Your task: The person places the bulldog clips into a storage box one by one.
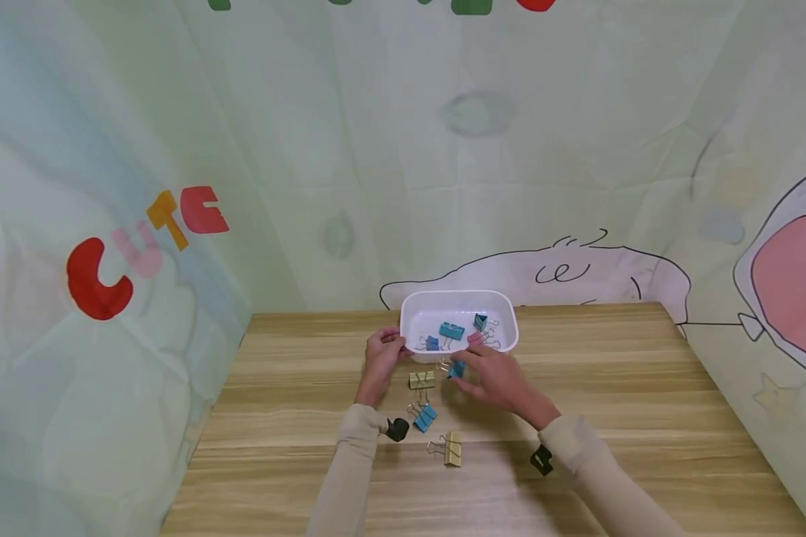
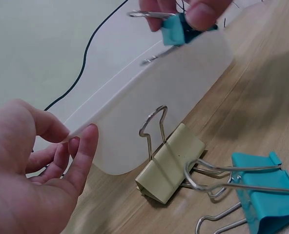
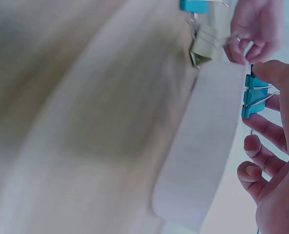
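Observation:
A white plastic bin [image 1: 413, 306] sits at the back of the table. My left hand [image 1: 379, 362] pinches its left front corner, thumb and fingertips at the rim [image 2: 93, 119]. Just over the near rim, my right hand [image 1: 500, 380] holds a teal binder clip [image 3: 255, 95] between thumb and fingers, wire handles sticking out. Inside the bin lie several binder clips, among them a teal one [image 1: 452, 330], a blue one [image 1: 432, 343] and a pink one [image 1: 475, 338]. In front of it, a yellow clip [image 2: 171, 163] and a teal clip [image 2: 266, 192] lie close together.
Another yellow binder clip [image 1: 453, 449] lies nearer on the wooden table [image 1: 611, 373], between the forearms. Behind the bin hangs a printed cloth backdrop [image 1: 309, 149] along the table's back edge. Black straps [image 1: 542, 460] show at both wrists.

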Available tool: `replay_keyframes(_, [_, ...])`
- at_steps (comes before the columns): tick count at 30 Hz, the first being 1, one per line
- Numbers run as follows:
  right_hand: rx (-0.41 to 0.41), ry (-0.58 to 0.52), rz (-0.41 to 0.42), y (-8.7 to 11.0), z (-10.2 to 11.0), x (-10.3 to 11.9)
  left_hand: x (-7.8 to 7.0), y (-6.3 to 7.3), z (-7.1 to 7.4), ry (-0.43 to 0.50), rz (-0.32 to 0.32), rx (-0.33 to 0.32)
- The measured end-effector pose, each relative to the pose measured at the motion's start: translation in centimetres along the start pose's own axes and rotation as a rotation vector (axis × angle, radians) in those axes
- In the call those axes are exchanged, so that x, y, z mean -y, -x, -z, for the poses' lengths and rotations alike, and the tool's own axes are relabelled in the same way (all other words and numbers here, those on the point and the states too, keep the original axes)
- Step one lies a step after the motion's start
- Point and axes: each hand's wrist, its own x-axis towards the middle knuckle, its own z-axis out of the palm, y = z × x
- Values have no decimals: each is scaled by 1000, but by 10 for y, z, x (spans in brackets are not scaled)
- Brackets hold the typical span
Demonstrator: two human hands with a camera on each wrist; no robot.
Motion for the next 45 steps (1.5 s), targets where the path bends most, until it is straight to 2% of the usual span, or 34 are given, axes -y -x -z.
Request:
replay_keyframes(6, [1,39,-42,-16,15,-11,-1,-1,0,-23,8,-3])
replay_keyframes(11, [18,15,-82,-30,27,-22,-1,-1,0,-18,17,-10])
replay_keyframes(14, [1,6,-78,-37,34,-27,-1,-1,0,-15,11,-11])
replay_keyframes(18, [-5,-2,-80,-44,39,-31,-1,0,0,-18,6,-8])
replay_keyframes(23, [26,8,-105,-50,41,-32,-2,0,0,-20,2,-8])
replay_keyframes(35, [53,-3,-160,-54,44,-34,-5,3,-1,-29,5,-4])
replay_keyframes(41, [74,-12,-195,-46,38,-36,-3,2,0,-19,-5,-2])
replay_keyframes(45, [53,-3,-173,-39,35,-38,-2,2,-1,-11,-5,-3])
